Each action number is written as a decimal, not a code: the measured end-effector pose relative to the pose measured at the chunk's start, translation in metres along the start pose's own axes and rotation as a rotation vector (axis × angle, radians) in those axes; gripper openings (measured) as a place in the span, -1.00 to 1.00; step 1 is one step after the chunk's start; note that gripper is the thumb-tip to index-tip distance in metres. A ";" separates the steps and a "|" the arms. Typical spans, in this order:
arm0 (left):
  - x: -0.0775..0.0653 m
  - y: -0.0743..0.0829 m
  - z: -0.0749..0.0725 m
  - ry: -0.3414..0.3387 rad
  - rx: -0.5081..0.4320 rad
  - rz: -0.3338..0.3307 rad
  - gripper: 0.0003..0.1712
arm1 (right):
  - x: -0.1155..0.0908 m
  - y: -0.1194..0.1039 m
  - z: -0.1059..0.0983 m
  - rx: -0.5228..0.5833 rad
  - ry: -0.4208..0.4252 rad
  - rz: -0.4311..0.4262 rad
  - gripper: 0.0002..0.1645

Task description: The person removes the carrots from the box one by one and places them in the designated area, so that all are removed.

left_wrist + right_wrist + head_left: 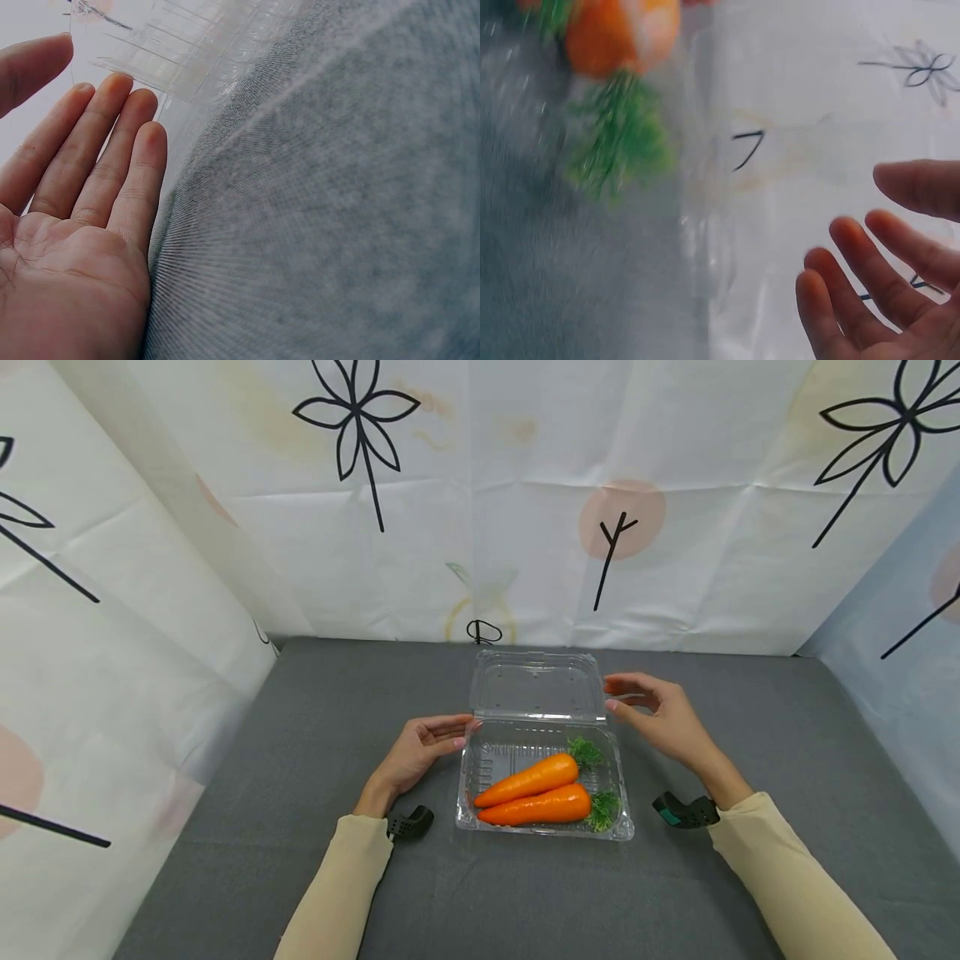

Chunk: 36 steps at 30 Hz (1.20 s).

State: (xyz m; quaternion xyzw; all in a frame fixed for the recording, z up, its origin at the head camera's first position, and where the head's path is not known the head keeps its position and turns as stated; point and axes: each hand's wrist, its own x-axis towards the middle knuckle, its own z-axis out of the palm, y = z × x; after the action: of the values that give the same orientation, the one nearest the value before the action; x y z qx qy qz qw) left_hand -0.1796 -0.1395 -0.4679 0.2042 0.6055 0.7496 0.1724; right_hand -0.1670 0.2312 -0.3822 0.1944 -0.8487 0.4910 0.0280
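The clear container (542, 831) sits between the left hand (420, 750), fingers straightened with tips by its hinge, and the right hand (660, 714), fingers slightly bent and spread beside the opened lid (536, 687). Two carrots (536, 806) lie inside, leafy ends toward the right hand. Grey tabletop (360, 693) extends beneath both.

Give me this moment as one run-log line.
clamshell: lid open | carrots: two, inside | left hand: beside clamshell | right hand: beside lid

grey fabric-topped table (525, 902) | directly on it: open clear plastic box (501, 758)
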 end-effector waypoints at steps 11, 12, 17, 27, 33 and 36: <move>0.000 0.001 0.003 0.004 -0.003 -0.007 -0.48 | -0.034 -0.018 0.014 0.119 -0.049 -0.083 -0.57; 0.000 0.001 0.003 0.004 -0.001 -0.007 -0.48 | -0.037 -0.019 0.016 0.127 -0.057 -0.090 -0.56; 0.001 0.000 0.002 0.002 -0.003 -0.006 -0.48 | -0.045 -0.023 0.022 0.156 -0.084 -0.112 -0.56; 0.000 -0.001 0.001 0.006 0.019 -0.007 -0.48 | -0.049 -0.031 0.041 0.199 -0.228 -0.151 -0.57; -0.001 0.000 0.000 -0.001 0.030 0.000 -0.47 | -0.050 -0.028 0.059 0.157 -0.310 -0.183 -0.61; -0.001 0.000 0.000 0.002 0.024 -0.001 -0.47 | -0.050 -0.026 0.064 0.084 -0.334 -0.181 -0.61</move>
State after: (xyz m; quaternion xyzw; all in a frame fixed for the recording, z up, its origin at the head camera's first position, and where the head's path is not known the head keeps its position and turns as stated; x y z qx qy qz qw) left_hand -0.1788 -0.1399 -0.4682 0.2052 0.6149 0.7422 0.1699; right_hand -0.1022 0.1810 -0.4062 0.3496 -0.7994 0.4825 -0.0773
